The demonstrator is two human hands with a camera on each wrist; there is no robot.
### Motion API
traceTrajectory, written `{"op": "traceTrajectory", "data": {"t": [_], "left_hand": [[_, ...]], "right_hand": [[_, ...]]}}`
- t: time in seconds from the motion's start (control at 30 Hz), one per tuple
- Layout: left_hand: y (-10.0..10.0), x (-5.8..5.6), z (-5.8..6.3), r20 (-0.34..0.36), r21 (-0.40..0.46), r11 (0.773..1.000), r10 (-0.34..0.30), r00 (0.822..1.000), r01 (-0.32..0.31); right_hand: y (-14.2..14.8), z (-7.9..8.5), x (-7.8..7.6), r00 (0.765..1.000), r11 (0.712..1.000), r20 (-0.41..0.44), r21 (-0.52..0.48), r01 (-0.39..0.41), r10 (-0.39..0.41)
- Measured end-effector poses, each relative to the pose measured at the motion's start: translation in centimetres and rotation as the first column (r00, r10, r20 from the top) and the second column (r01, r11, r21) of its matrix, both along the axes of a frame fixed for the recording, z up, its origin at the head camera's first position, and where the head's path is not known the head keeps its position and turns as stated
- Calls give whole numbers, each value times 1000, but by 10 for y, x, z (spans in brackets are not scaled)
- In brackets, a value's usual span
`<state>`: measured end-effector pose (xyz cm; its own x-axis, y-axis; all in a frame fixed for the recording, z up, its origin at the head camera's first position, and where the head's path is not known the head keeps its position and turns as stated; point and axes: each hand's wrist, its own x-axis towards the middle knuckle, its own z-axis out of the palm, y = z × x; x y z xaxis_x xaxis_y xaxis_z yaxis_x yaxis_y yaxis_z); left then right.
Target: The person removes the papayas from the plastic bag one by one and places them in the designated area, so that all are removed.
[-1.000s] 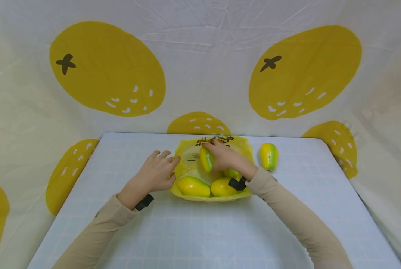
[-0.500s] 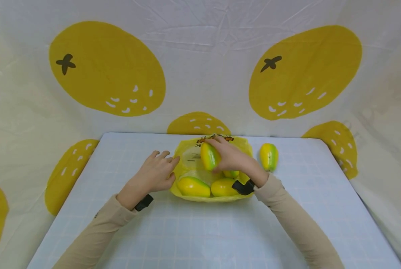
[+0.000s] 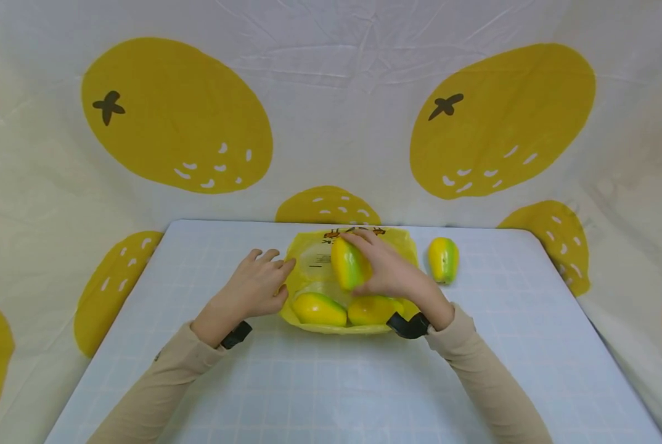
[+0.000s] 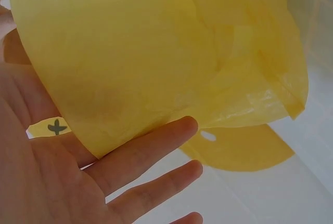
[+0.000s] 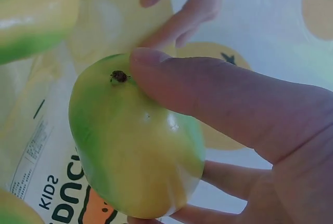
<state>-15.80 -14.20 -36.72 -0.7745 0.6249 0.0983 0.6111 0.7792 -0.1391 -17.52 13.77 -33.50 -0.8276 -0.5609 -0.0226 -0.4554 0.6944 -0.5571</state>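
Observation:
In the head view my right hand (image 3: 391,268) grips a yellow-green papaya (image 3: 346,262) above a yellow plastic bag (image 3: 303,253). The right wrist view shows the thumb pressed near its brown stem end and other fingers on the opposite side. My left hand (image 3: 255,287) is at the bag's left edge. Its fingers (image 4: 156,143) are fairly straight against the yellow film, and the thumb is mostly out of sight in the left wrist view. At the bag's near side lie a papaya (image 3: 318,308) and another papaya (image 3: 371,309).
One more papaya (image 3: 443,260) lies on the table (image 3: 331,388), right of the bag. A white fabric backdrop (image 3: 336,135) printed with large yellow fruits rises behind the table's far edge. Black camera straps are on both wrists.
My right hand and its papaya have shifted slightly right and nearer. The papaya that showed behind the wrist earlier is now hidden. The left hand stays almost where it was.

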Motion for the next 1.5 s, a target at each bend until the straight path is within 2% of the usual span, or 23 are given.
{"op": "traceTrajectory", "data": {"t": [0.27, 0.57, 0.67, 0.9, 1.07, 1.33, 1.5], "left_hand": [[0, 1, -1, 10, 1, 1000, 9, 1000, -9], [0, 1, 0, 18, 6, 1000, 19, 1000, -20], [0, 0, -1, 31, 1, 1000, 26, 999, -26], [-1, 1, -1, 45, -7, 999, 38, 998, -37], [-1, 1, -1, 46, -8, 999, 36, 998, -35], [0, 1, 0, 52, -1, 999, 35, 998, -35], [0, 1, 0, 51, -3, 999, 36, 998, -36]], "right_hand": [[11, 1, 10, 999, 993, -30, -113, -40, 37], [32, -1, 13, 997, 956, -41, -284, -73, 64], [39, -3, 13, 997, 936, -42, -342, -82, 72], [55, -5, 12, 993, 858, -6, -503, -106, 119], [67, -5, 13, 990, 811, -10, -572, -121, 141], [89, -7, 10, 990, 773, -31, -621, -128, 139], [107, -8, 11, 986, 740, -87, -652, -166, 144]]}}
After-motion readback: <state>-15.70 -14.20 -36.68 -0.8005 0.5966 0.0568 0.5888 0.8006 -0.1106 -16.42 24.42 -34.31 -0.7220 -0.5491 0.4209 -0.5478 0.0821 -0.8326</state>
